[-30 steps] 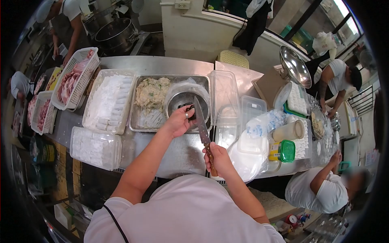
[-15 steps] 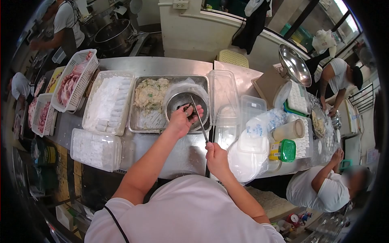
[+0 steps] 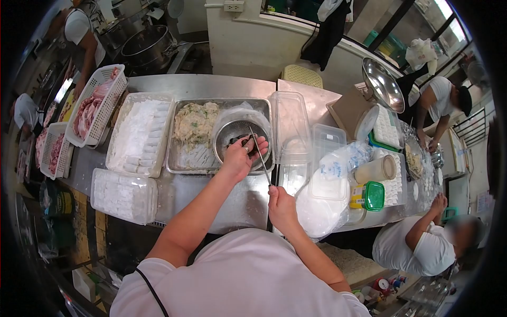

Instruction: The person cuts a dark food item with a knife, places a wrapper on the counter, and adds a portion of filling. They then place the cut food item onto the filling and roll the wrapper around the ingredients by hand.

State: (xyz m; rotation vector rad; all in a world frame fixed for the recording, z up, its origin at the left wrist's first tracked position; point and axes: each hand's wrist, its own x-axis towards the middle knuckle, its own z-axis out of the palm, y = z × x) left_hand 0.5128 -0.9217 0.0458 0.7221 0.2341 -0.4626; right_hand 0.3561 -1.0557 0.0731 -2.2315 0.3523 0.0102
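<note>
Turned the knife (image 3: 265, 169) edge-on in gripping right fingers (image 3: 274, 196), bringing it to a dark piece (image 3: 250, 144), apparently pinched in left fingers (image 3: 262, 142) over the mid-frame bowl (image 3: 232, 130).

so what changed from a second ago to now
The left hand shifted slightly right; the right hand kept its grip and turned the knife from broad face to nearly edge-on. The upper-left co-worker shifted left. Nothing was visibly let go. The bowl and tray stayed put.
</note>
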